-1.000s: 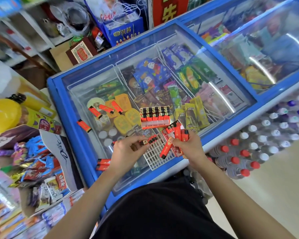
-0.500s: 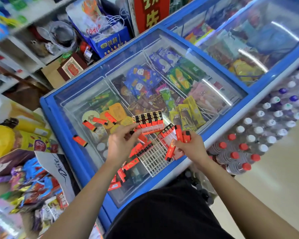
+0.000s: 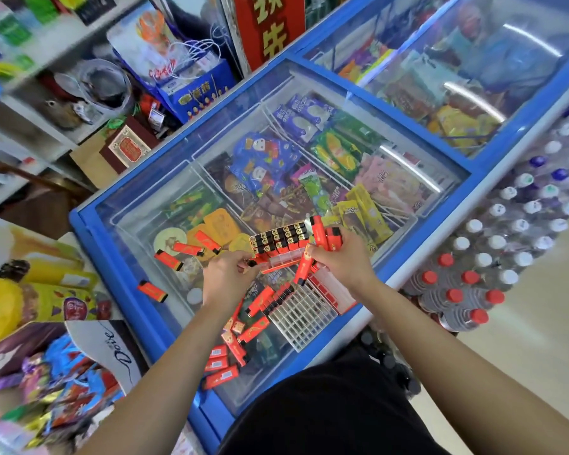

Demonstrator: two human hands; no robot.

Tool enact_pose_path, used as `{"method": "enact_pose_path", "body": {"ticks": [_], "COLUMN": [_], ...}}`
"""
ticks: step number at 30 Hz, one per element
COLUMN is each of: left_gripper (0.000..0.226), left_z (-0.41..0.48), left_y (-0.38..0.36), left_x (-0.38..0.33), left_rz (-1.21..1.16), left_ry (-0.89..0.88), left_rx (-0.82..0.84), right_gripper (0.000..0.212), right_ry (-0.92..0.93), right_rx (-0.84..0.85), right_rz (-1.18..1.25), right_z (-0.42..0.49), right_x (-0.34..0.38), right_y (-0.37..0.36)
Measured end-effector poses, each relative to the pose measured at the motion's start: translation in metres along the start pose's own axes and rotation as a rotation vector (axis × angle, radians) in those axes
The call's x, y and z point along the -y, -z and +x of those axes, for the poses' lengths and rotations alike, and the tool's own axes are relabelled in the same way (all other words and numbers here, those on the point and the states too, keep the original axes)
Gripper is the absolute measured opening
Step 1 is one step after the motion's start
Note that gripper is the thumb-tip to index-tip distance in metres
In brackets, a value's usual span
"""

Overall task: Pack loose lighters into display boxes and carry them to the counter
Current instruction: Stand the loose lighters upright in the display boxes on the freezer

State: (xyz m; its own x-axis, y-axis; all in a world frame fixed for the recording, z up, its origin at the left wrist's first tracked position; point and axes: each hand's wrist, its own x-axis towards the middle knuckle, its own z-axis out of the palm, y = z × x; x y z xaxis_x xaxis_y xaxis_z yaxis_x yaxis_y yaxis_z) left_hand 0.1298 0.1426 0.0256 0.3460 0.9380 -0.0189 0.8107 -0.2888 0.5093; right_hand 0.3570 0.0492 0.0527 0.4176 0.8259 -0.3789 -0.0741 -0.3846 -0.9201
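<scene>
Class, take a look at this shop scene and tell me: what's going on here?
A person is packing red lighters on a glass freezer lid. The left hand grips the near edge of a part-filled display box, while the right hand holds a bunch of lighters beside it. More loose lighters lie scattered on the lid, next to a white grid tray.
</scene>
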Motion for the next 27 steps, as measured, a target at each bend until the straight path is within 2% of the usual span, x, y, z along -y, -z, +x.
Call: {"method": "enact_pose_path", "body": {"ticks": [4, 9, 13, 17, 20, 23, 25, 27], "left_gripper": [0.031, 0.025, 0.024, 0.033, 0.03, 0.026, 0.024, 0.025], "left_z": [0.008, 0.012, 0.019, 0.024, 0.022, 0.017, 0.009, -0.001], "left_y": [-0.01, -0.017, -0.02, -0.023, -0.024, -0.022, -0.015, -0.005], "left_x": [0.001, 0.002, -0.002, -0.002, 0.002, 0.0, -0.009, -0.02], "left_rz": [0.028, 0.101, 0.194, 0.264, 0.283, 0.159, -0.007, -0.223], "left_ry": [0.005, -0.007, -0.125, -0.165, -0.228, -0.206, -0.176, -0.122], "left_rx": [-0.033, 0.004, -0.015, 0.022, 0.003, -0.062, -0.101, 0.011], "right_gripper": [0.017, 0.016, 0.016, 0.015, 0.015, 0.015, 0.015, 0.016], "right_ry": [0.008, -0.011, -0.023, -0.065, -0.085, -0.105, -0.116, -0.122], "right_rx": [0.004, 0.015, -0.001, -0.005, -0.009, 0.004, 0.026, 0.039], "right_rz": [-0.027, -0.018, -0.006, 0.066, 0.098, 0.159, 0.2, 0.228], "right_z": [0.009, 0.012, 0.014, 0.014, 0.011, 0.007, 0.004, 0.002], "right_x": [-0.001, -0.006, -0.007, -0.004, 0.001, 0.004, 0.005, 0.006], "right_y": [-0.008, -0.014, -0.016, -0.016, -0.018, -0.018, -0.019, -0.02]}}
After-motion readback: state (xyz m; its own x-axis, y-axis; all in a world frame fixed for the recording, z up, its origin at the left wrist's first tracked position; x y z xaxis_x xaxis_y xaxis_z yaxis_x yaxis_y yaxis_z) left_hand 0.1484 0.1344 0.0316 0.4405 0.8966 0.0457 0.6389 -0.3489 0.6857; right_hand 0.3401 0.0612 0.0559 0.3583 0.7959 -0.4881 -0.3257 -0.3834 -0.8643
